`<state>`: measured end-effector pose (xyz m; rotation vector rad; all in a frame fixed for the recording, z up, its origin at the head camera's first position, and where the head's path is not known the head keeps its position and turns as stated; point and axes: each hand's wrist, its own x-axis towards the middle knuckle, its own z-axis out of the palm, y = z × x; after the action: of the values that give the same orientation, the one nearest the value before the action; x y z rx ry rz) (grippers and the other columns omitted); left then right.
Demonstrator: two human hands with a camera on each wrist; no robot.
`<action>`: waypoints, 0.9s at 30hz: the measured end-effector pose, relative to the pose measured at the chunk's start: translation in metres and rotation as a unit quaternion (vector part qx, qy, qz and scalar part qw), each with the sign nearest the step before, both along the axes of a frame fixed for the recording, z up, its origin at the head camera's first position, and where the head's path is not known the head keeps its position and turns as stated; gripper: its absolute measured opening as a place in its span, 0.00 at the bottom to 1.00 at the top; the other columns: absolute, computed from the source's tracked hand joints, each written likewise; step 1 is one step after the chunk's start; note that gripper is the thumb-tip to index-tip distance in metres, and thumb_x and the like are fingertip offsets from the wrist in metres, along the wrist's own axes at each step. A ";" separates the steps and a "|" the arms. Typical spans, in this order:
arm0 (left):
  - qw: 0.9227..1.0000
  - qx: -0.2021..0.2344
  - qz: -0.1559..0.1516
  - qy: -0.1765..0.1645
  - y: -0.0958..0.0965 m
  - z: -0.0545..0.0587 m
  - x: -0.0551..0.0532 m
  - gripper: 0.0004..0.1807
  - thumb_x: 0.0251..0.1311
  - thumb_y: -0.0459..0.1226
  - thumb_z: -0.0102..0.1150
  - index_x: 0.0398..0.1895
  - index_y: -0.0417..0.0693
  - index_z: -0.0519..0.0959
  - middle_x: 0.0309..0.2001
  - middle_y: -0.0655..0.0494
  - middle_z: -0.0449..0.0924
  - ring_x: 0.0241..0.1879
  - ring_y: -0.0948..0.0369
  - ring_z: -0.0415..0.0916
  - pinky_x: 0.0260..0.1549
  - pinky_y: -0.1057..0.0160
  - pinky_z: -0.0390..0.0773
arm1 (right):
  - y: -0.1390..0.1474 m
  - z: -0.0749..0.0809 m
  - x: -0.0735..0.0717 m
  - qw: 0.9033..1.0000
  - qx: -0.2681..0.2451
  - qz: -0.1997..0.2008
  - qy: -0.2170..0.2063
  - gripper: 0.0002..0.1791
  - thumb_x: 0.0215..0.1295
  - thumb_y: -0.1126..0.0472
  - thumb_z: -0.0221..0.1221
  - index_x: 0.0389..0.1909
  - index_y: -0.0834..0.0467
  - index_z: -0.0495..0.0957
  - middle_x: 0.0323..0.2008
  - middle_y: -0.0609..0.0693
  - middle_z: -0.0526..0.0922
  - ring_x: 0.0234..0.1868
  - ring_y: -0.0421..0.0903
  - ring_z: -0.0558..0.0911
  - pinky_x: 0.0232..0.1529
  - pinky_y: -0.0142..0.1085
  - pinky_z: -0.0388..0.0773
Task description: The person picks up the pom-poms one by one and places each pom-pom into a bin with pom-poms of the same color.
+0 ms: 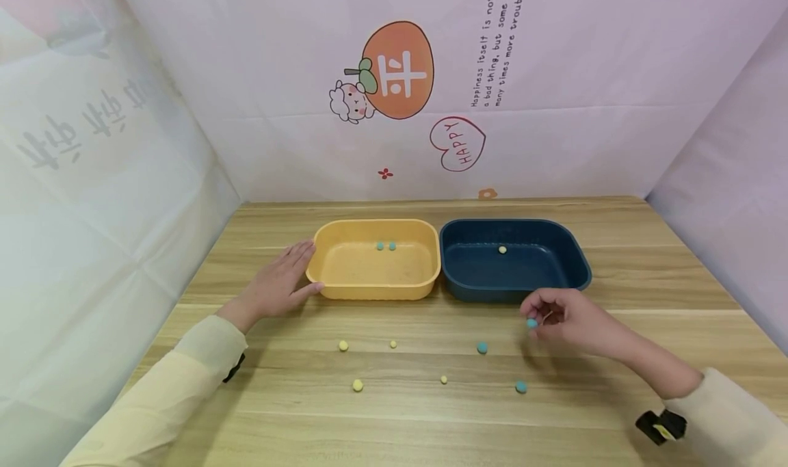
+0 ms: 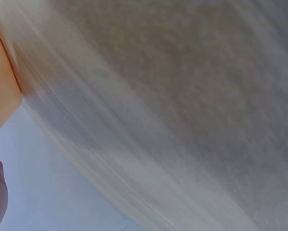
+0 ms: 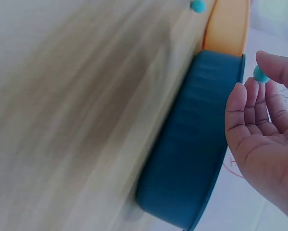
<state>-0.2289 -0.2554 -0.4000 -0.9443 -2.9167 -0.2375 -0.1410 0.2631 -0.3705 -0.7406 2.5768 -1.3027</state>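
Observation:
My right hand pinches a small blue ball between thumb and fingertips, just in front of the dark blue tray. The right wrist view shows the same ball at the fingertips, above the tray's rim level in that view. My left hand rests against the left end of the yellow tray, its fingers fairly straight and the thumb at the front corner. Two blue balls lie in the yellow tray, and one pale yellow ball in the dark blue one. A sleeve fills most of the left wrist view.
Several yellow balls of two sizes lie scattered on the wooden table. Two more blue balls lie toward the right. Both trays stand side by side near the back, before a printed white cloth.

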 end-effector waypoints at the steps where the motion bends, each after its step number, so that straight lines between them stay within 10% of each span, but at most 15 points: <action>1: 1.000 0.000 0.001 0.001 0.000 0.000 0.000 0.46 0.71 0.57 0.45 0.74 0.30 0.47 0.75 0.37 0.45 0.74 0.46 0.42 0.72 0.51 0.42 | -0.002 0.002 -0.001 1.000 -0.002 -0.001 0.000 0.10 0.57 0.70 0.66 0.40 0.63 0.79 0.35 0.51 0.78 0.33 0.44 0.76 0.32 0.31 0.78; 27: 1.000 -0.006 0.005 -0.004 -0.002 0.000 -0.001 0.46 0.71 0.57 0.45 0.75 0.31 0.46 0.75 0.38 0.44 0.74 0.47 0.41 0.72 0.52 0.42 | -0.050 0.043 -0.042 1.000 -0.020 -0.023 0.003 0.11 0.58 0.67 0.68 0.41 0.61 0.80 0.35 0.53 0.80 0.35 0.49 0.76 0.33 0.31 0.78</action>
<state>-0.2302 -0.2571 -0.3998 -0.9312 -2.9325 -0.2244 -0.1835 0.2131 -0.3275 -0.6976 2.5948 -1.3718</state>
